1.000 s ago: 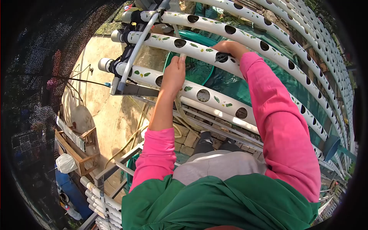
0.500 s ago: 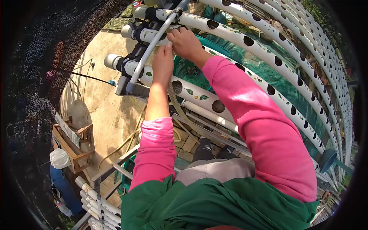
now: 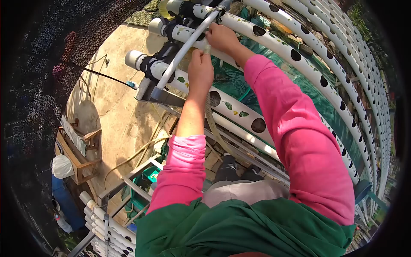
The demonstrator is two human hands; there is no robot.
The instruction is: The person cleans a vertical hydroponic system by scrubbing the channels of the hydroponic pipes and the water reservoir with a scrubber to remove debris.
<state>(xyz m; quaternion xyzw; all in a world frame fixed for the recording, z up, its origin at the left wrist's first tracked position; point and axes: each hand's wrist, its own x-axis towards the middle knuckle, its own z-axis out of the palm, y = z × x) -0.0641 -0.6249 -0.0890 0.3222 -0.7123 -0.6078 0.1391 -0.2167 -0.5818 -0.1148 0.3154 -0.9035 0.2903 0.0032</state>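
Note:
My left hand [image 3: 200,70] is closed around a pale, flexible hose [image 3: 214,132], which runs down past the wrist toward my feet. A short whitish stretch of it shows above my left thumb, just below my right hand [image 3: 223,39]. The fingers of my right hand are curled at the hose's upper end, beside a dark hole in a white pipe [image 3: 183,32]; their tips are partly hidden. A thin grey-white bar [image 3: 188,47] crosses the pipes just left of both hands. Below them lies another white pipe [image 3: 235,109] with round holes and leaf pictures.
Rows of curved, holed white pipes [image 3: 317,73] stretch away to the right over green-lined water [image 3: 274,55]. A wooden frame [image 3: 79,165] and a white bag [image 3: 63,166] stand at lower left on the concrete floor [image 3: 124,81]. A metal frame [image 3: 137,188] stands near my left side.
The view has shifted, so the pipes sit further right and higher. My hands have drawn slightly apart, the left one lower along the hose, uncovering a short stretch between them.

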